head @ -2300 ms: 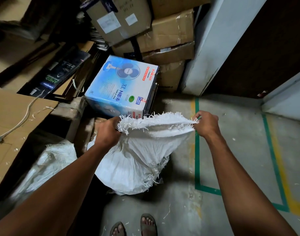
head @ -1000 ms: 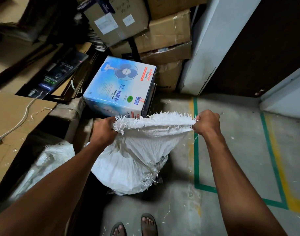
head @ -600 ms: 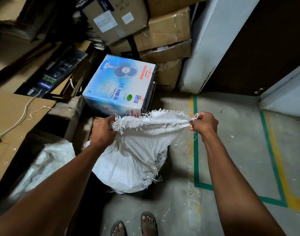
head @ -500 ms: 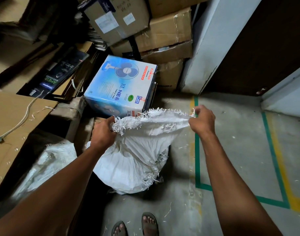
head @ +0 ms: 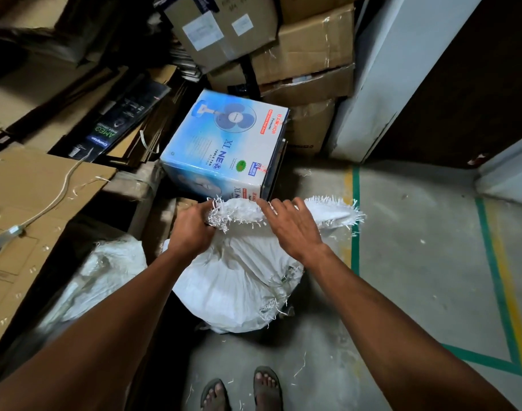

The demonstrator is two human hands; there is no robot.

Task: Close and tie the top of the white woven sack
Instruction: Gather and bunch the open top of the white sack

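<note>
The white woven sack (head: 239, 280) stands on the concrete floor in front of my feet, bulging and full, with a frayed top edge held flat. My left hand (head: 191, 231) grips the left corner of that top edge, fingers curled round the cloth. My right hand (head: 292, 226) is over the middle of the top edge, fingers spread and straight, reaching across the fabric. The right corner of the sack's top (head: 342, 213) sticks out free, its frayed threads loose.
A blue table-fan box (head: 224, 146) sits just behind the sack, with stacked cardboard boxes (head: 307, 54) further back. Flattened cardboard (head: 25, 197) and another white sack (head: 96, 274) lie left. Green and yellow floor tape (head: 355, 232) runs on the right, near a white pillar (head: 381, 78).
My right hand has let go of the sack's right corner and moved left to the middle of the top edge. My left hand keeps its grip on the left corner.
</note>
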